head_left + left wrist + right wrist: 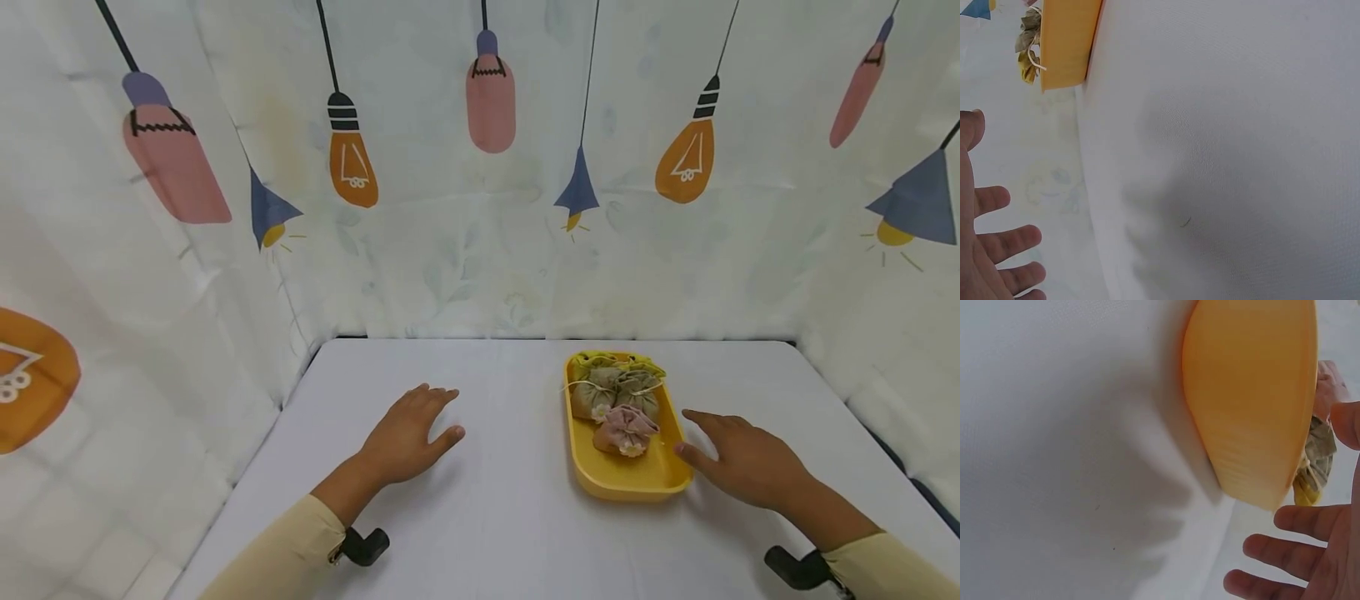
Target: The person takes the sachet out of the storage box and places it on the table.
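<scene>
A yellow tray (626, 485) stands on the right half of the table, holding several small drawstring pouches. At its back lies a yellow-green pouch (588, 362); two grey-green pouches (592, 398) sit in the middle, and a pink pouch (628, 427) with a small flower is in front. My right hand (750, 460) is just beside the tray's right side, fingers extended; whether the thumb touches the rim I cannot tell. Over the left half of the table hovers my left hand (411, 435), fingers spread, holding nothing. In the left wrist view the tray (1069, 47) is well apart from that hand.
A white-covered table (495, 517) spreads beneath both hands. Around it hangs a pale curtain (450, 267) printed with lamps and bulbs. Each wrist carries a black camera mount, the left one (365, 547) and the right one (797, 568).
</scene>
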Demonstrator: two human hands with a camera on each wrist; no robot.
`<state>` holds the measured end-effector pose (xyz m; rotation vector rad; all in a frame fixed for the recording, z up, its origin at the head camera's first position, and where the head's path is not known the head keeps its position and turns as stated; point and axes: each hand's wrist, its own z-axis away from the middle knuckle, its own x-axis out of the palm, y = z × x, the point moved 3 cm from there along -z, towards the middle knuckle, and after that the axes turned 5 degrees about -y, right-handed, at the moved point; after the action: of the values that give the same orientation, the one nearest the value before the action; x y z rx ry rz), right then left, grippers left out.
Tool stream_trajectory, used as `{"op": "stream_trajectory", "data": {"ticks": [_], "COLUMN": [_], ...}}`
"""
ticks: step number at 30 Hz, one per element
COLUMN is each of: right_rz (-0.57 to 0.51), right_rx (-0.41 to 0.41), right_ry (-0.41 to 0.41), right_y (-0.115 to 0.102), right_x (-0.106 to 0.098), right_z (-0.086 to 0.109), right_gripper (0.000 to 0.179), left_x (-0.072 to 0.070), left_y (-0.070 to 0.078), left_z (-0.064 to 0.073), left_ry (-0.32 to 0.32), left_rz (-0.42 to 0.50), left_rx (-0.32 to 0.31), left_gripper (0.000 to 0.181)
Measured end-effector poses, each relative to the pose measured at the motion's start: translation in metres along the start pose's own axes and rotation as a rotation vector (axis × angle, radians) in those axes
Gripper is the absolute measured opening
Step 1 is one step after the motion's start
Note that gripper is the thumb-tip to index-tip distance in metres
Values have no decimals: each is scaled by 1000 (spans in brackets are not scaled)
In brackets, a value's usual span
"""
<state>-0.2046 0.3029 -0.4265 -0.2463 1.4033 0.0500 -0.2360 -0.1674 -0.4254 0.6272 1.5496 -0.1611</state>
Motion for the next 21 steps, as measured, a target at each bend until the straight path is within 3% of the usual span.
{"op": "stream_trajectory", "data": {"ticks": [21], "right_rz": [-86], "right_rx": [-23], "right_ry": [-47], "right_y": [-1], "right_x": [8], "right_z": [-1], "right_gripper": [66], "left_x": [7], "left_y": [26], "left_z": [-10], "left_ry": [-43], "left_rz": [101], "left_rx": [59], "left_gripper": [57]}}
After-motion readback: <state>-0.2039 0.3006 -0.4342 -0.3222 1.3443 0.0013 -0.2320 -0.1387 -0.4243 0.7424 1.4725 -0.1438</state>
